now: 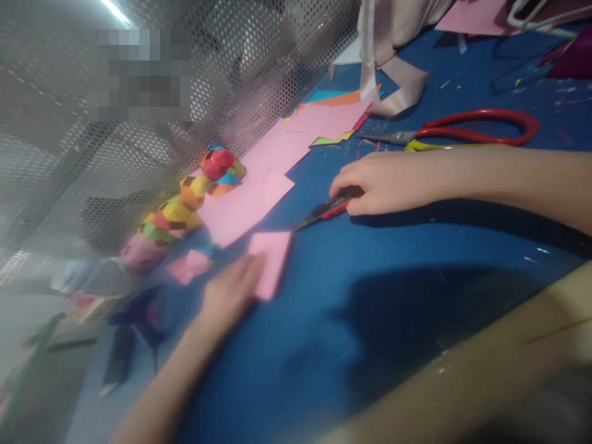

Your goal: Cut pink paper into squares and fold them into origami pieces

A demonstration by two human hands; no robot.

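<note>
Blurred by motion, my left hand (234, 277) has its fingers together on the left edge of a small pink paper rectangle (272, 265) lying on the blue table; its thumb is hidden. My right hand (383, 185) is closed around the red handle of small dark-bladed scissors (326, 211). Their tip points left and comes down close to the paper's upper right corner. Larger pink sheets (254, 203) lie just beyond the left hand. A small folded pink paper piece (189, 266) sits to its left.
Large red-handled scissors (478, 128) lie above my right wrist. Stacked coloured paper (330, 118) and a pale ribbon (400, 89) are at the back. Colourful paper balls (176, 213) line the perforated metal panel (259, 80). A dark purple object (143, 314) stands lower left.
</note>
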